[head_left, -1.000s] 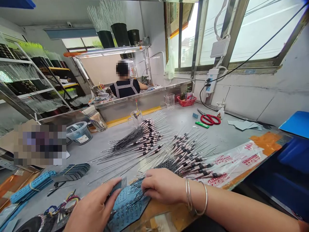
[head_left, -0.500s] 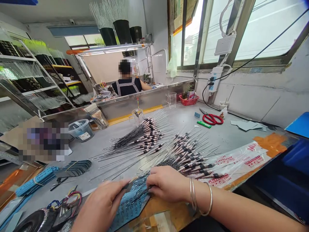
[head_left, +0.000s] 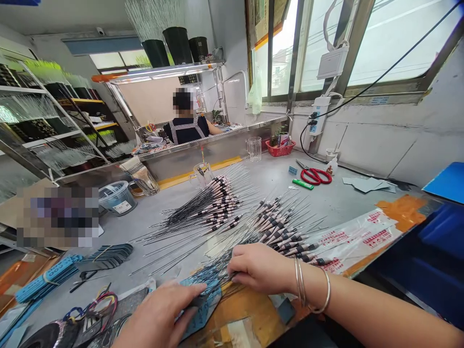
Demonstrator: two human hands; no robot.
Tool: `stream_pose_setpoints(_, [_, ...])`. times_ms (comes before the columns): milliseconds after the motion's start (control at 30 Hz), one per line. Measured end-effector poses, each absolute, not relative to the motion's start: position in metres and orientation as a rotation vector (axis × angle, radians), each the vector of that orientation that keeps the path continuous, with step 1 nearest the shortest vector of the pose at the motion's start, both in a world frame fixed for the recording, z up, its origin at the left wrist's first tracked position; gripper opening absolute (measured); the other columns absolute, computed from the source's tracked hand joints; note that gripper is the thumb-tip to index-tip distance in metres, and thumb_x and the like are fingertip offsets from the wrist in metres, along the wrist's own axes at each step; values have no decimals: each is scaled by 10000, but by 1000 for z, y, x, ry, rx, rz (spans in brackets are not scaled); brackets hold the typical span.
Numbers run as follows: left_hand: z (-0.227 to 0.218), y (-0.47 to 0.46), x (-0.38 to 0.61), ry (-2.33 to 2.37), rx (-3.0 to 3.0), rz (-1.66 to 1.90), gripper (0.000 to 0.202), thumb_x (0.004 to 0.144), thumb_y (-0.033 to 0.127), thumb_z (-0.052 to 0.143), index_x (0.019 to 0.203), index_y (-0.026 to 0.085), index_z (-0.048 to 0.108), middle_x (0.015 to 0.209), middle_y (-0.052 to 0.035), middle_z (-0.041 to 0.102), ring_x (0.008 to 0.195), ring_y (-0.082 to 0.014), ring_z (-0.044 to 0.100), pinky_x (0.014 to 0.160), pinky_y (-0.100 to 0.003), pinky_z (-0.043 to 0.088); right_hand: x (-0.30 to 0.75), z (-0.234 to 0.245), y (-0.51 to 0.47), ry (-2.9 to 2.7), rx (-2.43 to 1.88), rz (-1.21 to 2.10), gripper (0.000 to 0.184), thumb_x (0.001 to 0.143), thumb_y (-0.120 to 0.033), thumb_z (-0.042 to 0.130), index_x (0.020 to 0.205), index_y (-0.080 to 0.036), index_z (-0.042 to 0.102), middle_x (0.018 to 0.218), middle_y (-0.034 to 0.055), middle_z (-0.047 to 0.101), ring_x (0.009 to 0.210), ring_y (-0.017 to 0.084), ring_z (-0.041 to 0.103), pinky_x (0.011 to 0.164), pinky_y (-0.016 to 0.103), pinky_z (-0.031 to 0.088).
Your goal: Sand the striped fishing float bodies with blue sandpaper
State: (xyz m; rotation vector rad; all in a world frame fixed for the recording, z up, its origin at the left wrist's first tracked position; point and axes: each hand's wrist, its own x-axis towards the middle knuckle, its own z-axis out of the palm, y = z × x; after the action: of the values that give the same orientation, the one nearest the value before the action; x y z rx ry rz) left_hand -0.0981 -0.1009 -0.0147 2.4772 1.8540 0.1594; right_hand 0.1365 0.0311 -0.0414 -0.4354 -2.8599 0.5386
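Nothing could be read in full. A clear plastic bag [head_left: 353, 239] on the tabletop [head_left: 326, 203] carried rows of red printed characters, too blurred to make out. A blue card [head_left: 203, 304] bore rows of small dark printed marks, also illegible. A white label [head_left: 122, 207] stood on the side of a plastic tub [head_left: 116, 199], and a pale blue sticker [head_left: 379, 100] sat on the window frame [head_left: 384, 92], their wording too small to tell.
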Motion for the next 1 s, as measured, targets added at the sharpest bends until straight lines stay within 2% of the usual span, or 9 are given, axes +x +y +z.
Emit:
stream_pose_setpoints(133, [-13, -97, -90, 1922, 2397, -65, 351, 843, 185, 484, 1092, 313, 696, 817, -10, 748, 777, -206, 719, 679, -284, 577, 155, -40, 38, -2865, -490, 515, 134, 916, -264, 547, 948, -211, 665, 910, 19, 614, 806, 146, 559, 641, 239, 359])
stream_pose_setpoints(267, [-13, -95, -87, 1944, 2230, -164, 274, 899, 246, 441, 905, 304, 709, 827, -3, 733, 803, -206, 699, 722, -296, 546, 170, -43, 43, -2846, -528, 502, 120, 913, -244, 549, 932, -215, 664, 887, 10, 607, 797, 140, 563, 652, 239, 367])
stream_pose_setpoints(433, [-19, -92, -85, 1937, 2089, -122, 284, 941, 342, 401, 972, 309, 682, 914, 4, 740, 877, -209, 692, 773, -295, 514, 183, -49, 49, -2837, -531, 523, 109, 902, -236, 548, 893, -200, 650, 863, 13, 595, 778, 140, 555, 651, 241, 371])
stream_pose_setpoints(767, [-23, -80, -61, 1906, 2170, -13, 281, 925, 296, 408, 922, 278, 688, 856, -6, 739, 820, -192, 688, 720, -258, 492, 181, -57, 45, -2772, -498, 526, 59, 850, -196, 559, 854, -208, 616, 844, -5, 603, 777, 135, 548, 644, 235, 359])
stream_pose_setpoints(1000, [-21, -71, -46, 1890, 2150, -109, 283, 934, 257, 378, 933, 260, 661, 878, -12, 724, 852, -218, 674, 740, -328, 485, 186, -57, 47, -2742, -505, 569, 64, 829, -183, 557, 837, -200, 619, 823, 1, 611, 779, 141, 555, 640, 234, 362])
